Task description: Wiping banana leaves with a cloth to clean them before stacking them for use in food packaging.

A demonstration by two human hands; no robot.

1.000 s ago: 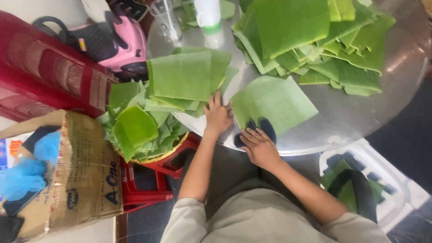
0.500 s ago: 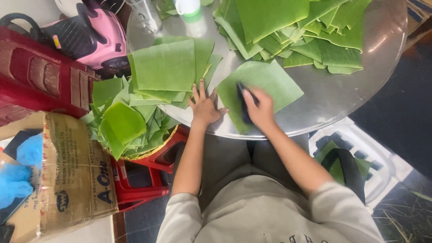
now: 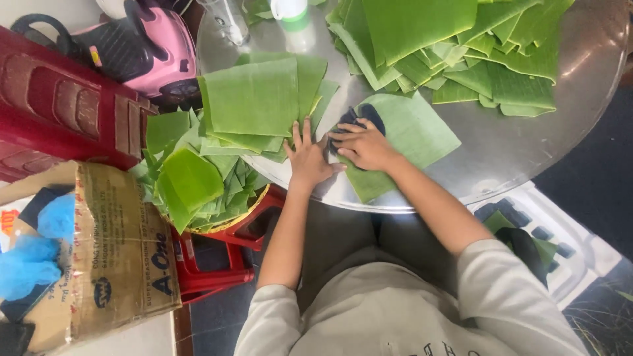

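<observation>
Your right hand (image 3: 366,146) presses a dark cloth (image 3: 356,120) flat against a banana leaf piece (image 3: 412,135), fingers curled together over the cloth and pointing toward the upper left of the frame. Your forearm runs from the lower right up to the middle of the frame, bent at the elbow. Your left hand (image 3: 308,158) lies open just beside it, palm down, fingers spread apart and pointing up the frame, holding nothing; its fingertips touch the edge of a stack of cut leaves (image 3: 254,99).

The leaf piece under the cloth sits at the center of the frame on the round metal table (image 3: 527,161), near its closest rim. Its long axis runs diagonally, from lower left to upper right.

Outward: a loose heap of leaves (image 3: 455,46) fills the upper right, a basket of leaf trimmings (image 3: 194,181) sits at center left on a red stool (image 3: 217,264), and a cardboard box (image 3: 99,257) lies at lower left.
</observation>
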